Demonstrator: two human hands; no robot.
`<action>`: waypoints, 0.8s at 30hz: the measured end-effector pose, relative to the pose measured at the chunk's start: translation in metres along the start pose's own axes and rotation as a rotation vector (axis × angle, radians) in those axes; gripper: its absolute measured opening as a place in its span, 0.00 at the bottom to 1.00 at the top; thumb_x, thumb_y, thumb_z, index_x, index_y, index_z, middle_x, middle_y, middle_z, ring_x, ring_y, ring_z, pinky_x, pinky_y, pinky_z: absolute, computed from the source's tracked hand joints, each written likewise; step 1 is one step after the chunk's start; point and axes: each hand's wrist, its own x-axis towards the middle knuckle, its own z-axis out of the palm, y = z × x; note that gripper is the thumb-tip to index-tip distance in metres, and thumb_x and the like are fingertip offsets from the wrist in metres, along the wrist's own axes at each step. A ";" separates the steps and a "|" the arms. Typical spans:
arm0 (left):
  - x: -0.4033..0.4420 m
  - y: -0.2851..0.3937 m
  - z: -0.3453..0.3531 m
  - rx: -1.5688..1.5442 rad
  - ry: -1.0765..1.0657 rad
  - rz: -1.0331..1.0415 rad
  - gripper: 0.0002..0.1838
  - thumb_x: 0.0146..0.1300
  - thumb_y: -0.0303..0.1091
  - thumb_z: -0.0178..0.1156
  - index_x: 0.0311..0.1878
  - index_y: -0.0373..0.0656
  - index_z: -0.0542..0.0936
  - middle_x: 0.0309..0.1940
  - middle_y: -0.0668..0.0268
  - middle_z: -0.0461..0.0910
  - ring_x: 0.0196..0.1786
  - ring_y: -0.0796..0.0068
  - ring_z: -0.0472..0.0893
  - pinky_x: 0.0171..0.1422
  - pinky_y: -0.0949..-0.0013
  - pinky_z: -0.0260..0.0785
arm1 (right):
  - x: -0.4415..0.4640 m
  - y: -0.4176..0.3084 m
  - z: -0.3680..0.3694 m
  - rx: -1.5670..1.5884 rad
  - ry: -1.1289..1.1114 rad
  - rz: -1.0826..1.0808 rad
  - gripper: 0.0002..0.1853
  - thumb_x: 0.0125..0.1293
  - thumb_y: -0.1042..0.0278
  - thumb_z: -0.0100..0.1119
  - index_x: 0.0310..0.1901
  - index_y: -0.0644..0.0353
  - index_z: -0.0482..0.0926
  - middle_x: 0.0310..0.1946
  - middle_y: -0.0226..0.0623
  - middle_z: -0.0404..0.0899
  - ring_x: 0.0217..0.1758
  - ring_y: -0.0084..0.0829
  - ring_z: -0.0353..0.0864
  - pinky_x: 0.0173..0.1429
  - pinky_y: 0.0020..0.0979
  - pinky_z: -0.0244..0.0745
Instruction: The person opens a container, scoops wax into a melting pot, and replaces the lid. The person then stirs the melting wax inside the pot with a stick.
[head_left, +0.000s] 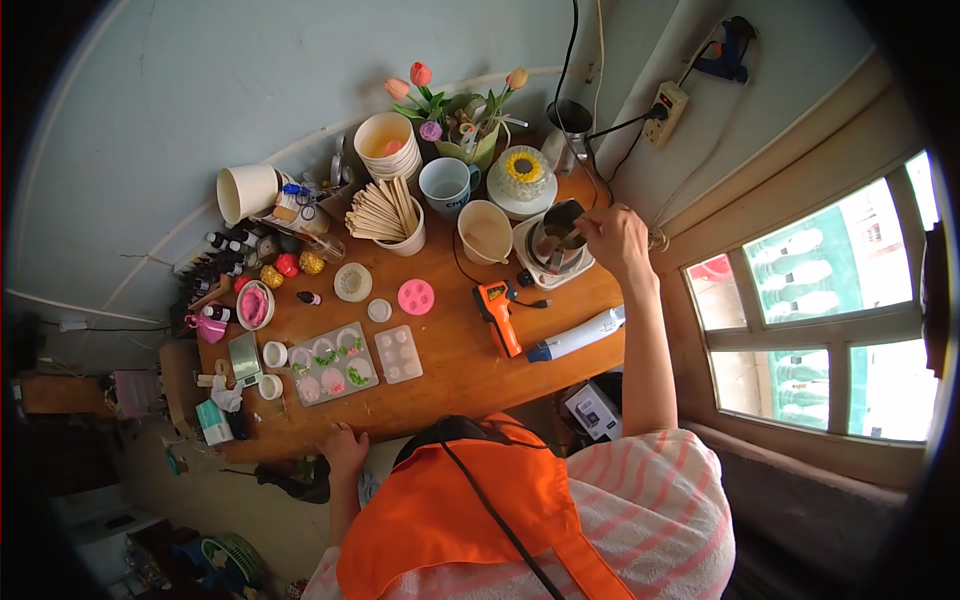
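Observation:
My right hand (612, 238) is closed at the rim of a small metal pot (553, 240). The pot sits on a white hot plate (560, 272) at the table's right end. What the fingers grip is too small and dark to make out. To the pot's left stands a cream paper cup (486, 232). My left hand (343, 447) rests at the table's front edge, fingers apart and holding nothing. Beyond it lies a clear mould tray (333, 365) with round cavities, some holding green and pink bits.
An orange infrared thermometer (498, 318) and a white heat gun (580, 335) lie before the hot plate. Wooden sticks (383, 212), a blue mug (447, 186) and stacked cups (388, 150) stand behind. Pink mould (416, 297) lies mid-table. Cords hang near the power strip (665, 112).

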 end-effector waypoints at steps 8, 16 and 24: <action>-0.003 0.004 -0.005 0.014 -0.009 -0.010 0.39 0.65 0.54 0.55 0.70 0.34 0.67 0.72 0.44 0.63 0.67 0.46 0.74 0.75 0.29 0.47 | 0.000 0.001 0.000 0.038 -0.029 -0.011 0.06 0.59 0.65 0.67 0.34 0.53 0.89 0.26 0.43 0.81 0.36 0.44 0.82 0.42 0.41 0.77; -0.002 0.002 -0.002 0.019 0.015 -0.004 0.39 0.65 0.55 0.55 0.70 0.33 0.67 0.72 0.43 0.64 0.65 0.45 0.74 0.74 0.28 0.48 | -0.001 0.002 0.006 0.072 -0.028 -0.040 0.06 0.59 0.64 0.68 0.34 0.54 0.89 0.26 0.43 0.80 0.35 0.44 0.81 0.41 0.41 0.76; -0.003 0.003 -0.004 0.013 0.003 -0.002 0.39 0.64 0.54 0.55 0.70 0.33 0.67 0.72 0.43 0.64 0.64 0.45 0.76 0.74 0.28 0.48 | 0.001 0.005 0.014 0.122 -0.017 -0.075 0.05 0.58 0.64 0.68 0.34 0.53 0.89 0.25 0.42 0.80 0.34 0.43 0.81 0.40 0.41 0.76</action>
